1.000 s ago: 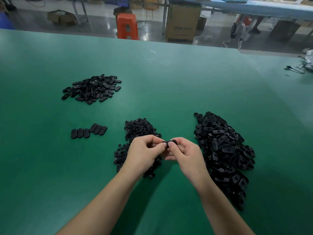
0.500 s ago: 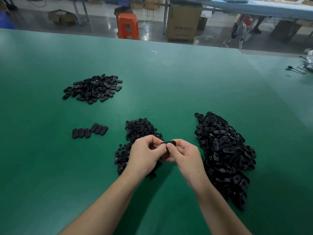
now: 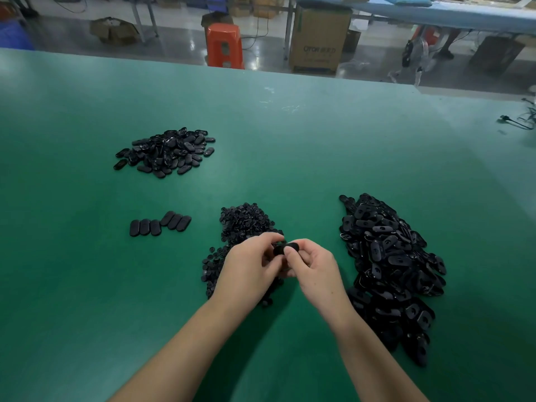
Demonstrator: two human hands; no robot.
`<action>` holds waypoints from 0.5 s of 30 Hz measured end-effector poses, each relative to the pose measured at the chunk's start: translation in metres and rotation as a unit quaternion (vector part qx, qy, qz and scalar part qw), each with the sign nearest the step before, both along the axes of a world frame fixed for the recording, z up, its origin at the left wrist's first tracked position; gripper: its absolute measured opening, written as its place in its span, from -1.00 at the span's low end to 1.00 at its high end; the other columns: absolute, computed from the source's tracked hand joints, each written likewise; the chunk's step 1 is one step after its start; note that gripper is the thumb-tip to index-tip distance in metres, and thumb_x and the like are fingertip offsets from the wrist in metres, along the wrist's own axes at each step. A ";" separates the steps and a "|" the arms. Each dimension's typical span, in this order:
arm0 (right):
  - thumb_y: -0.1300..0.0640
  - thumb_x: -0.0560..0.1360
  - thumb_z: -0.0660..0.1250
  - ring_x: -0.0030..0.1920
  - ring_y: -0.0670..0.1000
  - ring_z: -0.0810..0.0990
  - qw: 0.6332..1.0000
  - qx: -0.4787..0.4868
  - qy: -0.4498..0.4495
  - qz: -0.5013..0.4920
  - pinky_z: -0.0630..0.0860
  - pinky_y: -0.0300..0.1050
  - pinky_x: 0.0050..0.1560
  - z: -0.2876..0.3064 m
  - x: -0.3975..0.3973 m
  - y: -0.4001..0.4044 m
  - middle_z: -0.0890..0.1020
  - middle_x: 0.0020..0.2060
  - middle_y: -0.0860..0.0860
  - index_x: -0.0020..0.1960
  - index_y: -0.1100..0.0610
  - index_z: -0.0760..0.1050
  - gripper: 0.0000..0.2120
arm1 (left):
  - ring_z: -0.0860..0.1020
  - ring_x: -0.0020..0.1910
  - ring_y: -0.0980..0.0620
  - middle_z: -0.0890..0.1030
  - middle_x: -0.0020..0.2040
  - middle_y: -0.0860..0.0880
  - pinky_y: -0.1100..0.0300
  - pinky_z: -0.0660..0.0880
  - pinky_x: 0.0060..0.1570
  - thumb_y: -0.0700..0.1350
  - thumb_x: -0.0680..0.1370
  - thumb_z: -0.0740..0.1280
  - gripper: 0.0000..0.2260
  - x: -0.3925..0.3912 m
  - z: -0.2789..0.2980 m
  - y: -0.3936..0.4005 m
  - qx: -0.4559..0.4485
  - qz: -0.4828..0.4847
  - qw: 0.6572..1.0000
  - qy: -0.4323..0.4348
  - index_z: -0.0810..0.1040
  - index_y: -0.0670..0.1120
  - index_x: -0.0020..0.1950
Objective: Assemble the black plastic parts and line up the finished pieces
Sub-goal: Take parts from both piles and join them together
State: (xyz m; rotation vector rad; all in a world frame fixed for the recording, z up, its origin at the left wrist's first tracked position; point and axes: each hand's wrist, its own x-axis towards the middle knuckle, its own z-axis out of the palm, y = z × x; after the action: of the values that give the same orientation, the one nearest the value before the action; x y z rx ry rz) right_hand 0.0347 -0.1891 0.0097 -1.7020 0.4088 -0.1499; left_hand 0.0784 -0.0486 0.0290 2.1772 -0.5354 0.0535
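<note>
Between both hands sits one black part, now pinched by the left hand and right hand a bit tighter (likely snapping together); the row waits far left.

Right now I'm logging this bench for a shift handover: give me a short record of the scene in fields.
surface: green table
in hand: black part, pinched by left hand and right hand
lined up: row of six pieces
far left: pile of oval pieces
centre: pile of small parts
right: pile of oval plates
</note>
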 end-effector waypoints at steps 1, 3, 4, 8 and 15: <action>0.16 0.63 0.32 -0.23 0.03 0.67 1.000 0.008 0.002 0.001 0.66 0.23 0.01 -0.001 0.000 0.000 0.71 -0.29 0.05 -0.08 0.09 0.61 -0.86 | 0.55 -0.23 0.18 0.64 -0.15 0.12 0.24 0.51 -0.13 -0.10 0.50 0.48 -0.79 0.001 -0.001 0.002 0.038 -0.008 0.998 -0.053 0.65 0.06 0.12; 0.17 0.65 0.29 -0.21 0.01 0.68 1.000 0.023 0.004 0.000 0.69 0.16 -0.02 -0.003 0.003 0.001 0.71 -0.28 0.04 -0.09 0.07 0.62 -0.82 | 0.61 -0.22 -0.01 0.65 -0.15 0.04 0.11 0.55 -0.23 -0.10 0.47 0.51 -0.80 0.004 -0.004 0.006 0.098 -0.023 0.984 -0.145 0.65 -0.02 0.08; 0.16 0.65 0.29 -0.20 -0.01 0.68 1.000 0.025 0.003 0.001 0.69 0.16 -0.02 -0.004 0.004 0.001 0.71 -0.27 0.02 -0.08 0.07 0.62 -0.82 | 0.61 -0.26 -0.08 0.65 -0.20 0.02 0.10 0.53 -0.32 -0.10 0.43 0.54 -0.79 0.005 -0.006 0.007 0.119 -0.026 0.975 -0.184 0.66 -0.05 0.04; 0.02 0.64 0.30 0.04 -0.14 0.67 0.999 -0.014 0.001 -0.031 0.57 -0.05 0.15 -0.014 0.010 0.004 0.71 -0.03 -0.13 0.08 -0.07 0.54 -0.94 | 0.59 -0.32 -0.02 0.63 -0.25 0.05 0.15 0.48 -0.41 -0.05 0.41 0.53 -0.84 0.020 -0.011 0.016 0.144 0.033 0.964 -0.221 0.66 -0.02 -0.05; 0.03 0.66 0.23 0.34 -0.02 0.43 0.976 -0.149 0.081 -0.135 0.36 -0.02 0.39 -0.037 0.023 -0.001 0.52 0.26 -0.07 0.36 0.06 0.43 -0.70 | 0.48 -0.04 -0.01 0.55 -0.05 -0.03 0.16 0.41 -0.32 0.02 0.54 0.43 -0.74 0.082 -0.049 0.077 0.212 0.212 0.951 -0.071 0.70 -0.13 0.10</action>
State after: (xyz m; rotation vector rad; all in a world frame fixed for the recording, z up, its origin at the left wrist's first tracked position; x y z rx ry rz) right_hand 0.0575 -0.1901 -0.0270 -1.9537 0.7724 -0.2837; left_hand 0.1602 0.0287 -0.0200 2.6952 -0.1517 0.3599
